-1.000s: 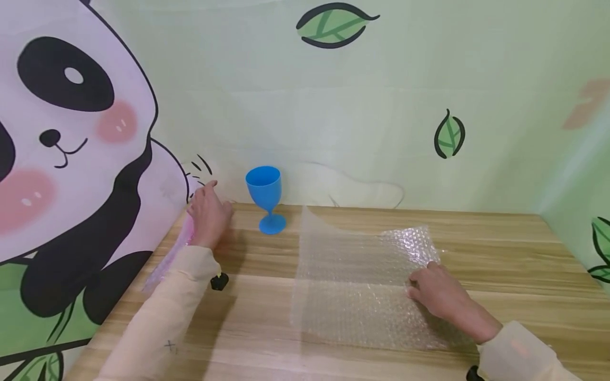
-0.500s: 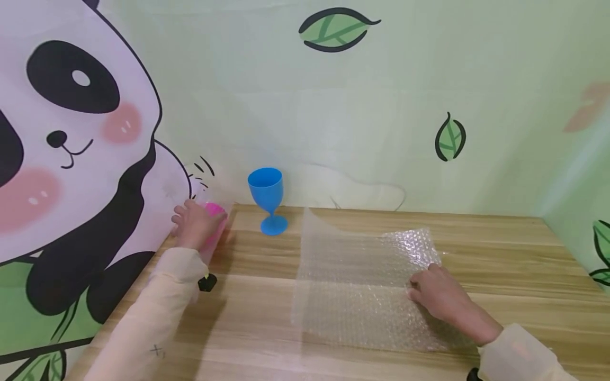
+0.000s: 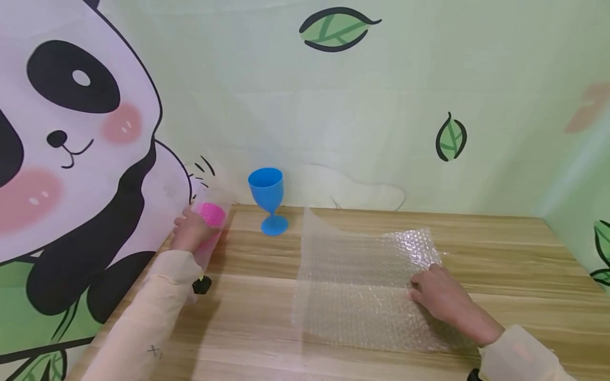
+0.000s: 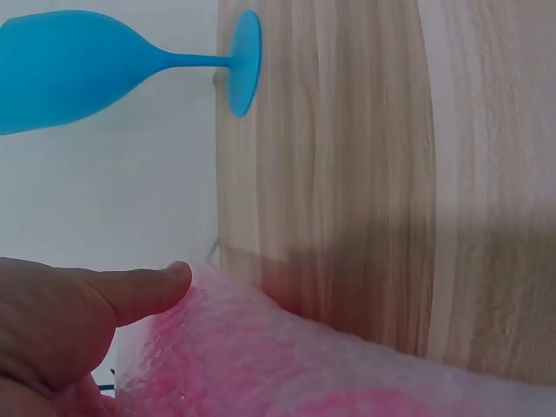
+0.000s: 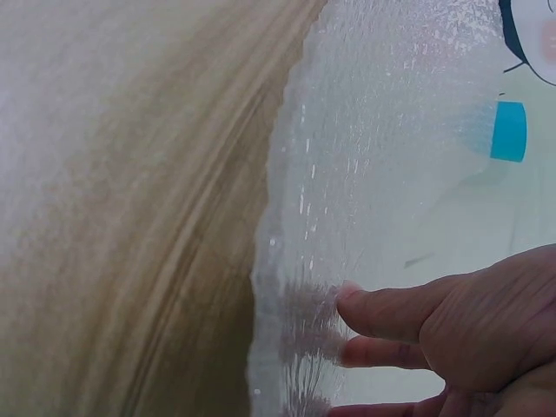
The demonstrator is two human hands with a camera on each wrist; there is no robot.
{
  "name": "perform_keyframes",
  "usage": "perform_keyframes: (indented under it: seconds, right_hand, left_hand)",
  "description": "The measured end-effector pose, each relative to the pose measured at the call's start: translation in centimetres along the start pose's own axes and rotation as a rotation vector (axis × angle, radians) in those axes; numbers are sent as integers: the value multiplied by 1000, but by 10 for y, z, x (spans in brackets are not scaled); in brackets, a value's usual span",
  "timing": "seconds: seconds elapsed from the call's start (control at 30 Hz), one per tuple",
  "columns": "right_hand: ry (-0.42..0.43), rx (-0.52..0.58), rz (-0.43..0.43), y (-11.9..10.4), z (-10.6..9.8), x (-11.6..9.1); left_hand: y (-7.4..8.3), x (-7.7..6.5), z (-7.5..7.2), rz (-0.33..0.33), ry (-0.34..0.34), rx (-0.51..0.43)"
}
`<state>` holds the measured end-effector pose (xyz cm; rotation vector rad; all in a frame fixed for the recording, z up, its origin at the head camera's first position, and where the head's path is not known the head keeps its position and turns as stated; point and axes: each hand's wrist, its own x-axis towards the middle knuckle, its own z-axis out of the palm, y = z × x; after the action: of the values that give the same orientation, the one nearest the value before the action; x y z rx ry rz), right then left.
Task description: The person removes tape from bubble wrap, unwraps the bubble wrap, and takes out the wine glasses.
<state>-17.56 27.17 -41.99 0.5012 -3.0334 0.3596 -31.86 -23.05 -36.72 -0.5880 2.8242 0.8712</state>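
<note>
At the table's far left corner, my left hand [image 3: 189,230] holds a pink cup [image 3: 212,214] wrapped in clear bubble wrap. The left wrist view has my thumb lying along the wrapped pink side [image 4: 252,347], with most of the other fingers hidden. A flat sheet of bubble wrap [image 3: 352,301] spreads over the middle of the table. On its right part, my right hand [image 3: 440,293] pinches the film between thumb and fingers; the right wrist view shows fingers [image 5: 382,352] behind the lifted sheet. A blue goblet [image 3: 267,193] stands upright between the cup and the sheet.
The wooden table [image 3: 257,317] ends at a green backdrop [image 3: 381,116] with printed leaves. A printed panda [image 3: 71,159] covers the wall at the left, close beside my left hand. The sheet's upper left corner rises near the back edge.
My left hand has shifted slightly left around the wrapped pink cup, which has come upright, its pink rim now showing. My right hand and the sheet have stayed in place.
</note>
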Motion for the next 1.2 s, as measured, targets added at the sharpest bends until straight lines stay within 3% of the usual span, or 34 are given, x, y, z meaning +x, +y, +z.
perform_keyframes:
  seconds: [0.37,0.53,0.73,0.8,0.9,0.97,1.1,1.2]
  right_hand:
    - [8,14,-12,-2,0,2]
    - [25,24,-18,0,2,-1]
    - [83,14,-23,5,4,-9]
    - [92,13,-25,8,4,-10]
    - [97,21,-62,13,3,-10]
    - [106,39,-94,18,4,-10]
    - [163,68,-154,27,7,-12]
    - [194,91,-162,31,9,-13]
  left_hand:
    - [-11,2,-4,41,9,-32]
    - [-11,3,-2,18,-15,-55]
    - [-9,8,3,2,-57,16]
    - [-10,13,4,23,-76,36]
    - [-11,12,4,95,-101,103]
    - [-12,10,4,110,-101,127]
    - [-10,-3,4,26,-88,131]
    - [-10,-12,3,-1,-80,115]
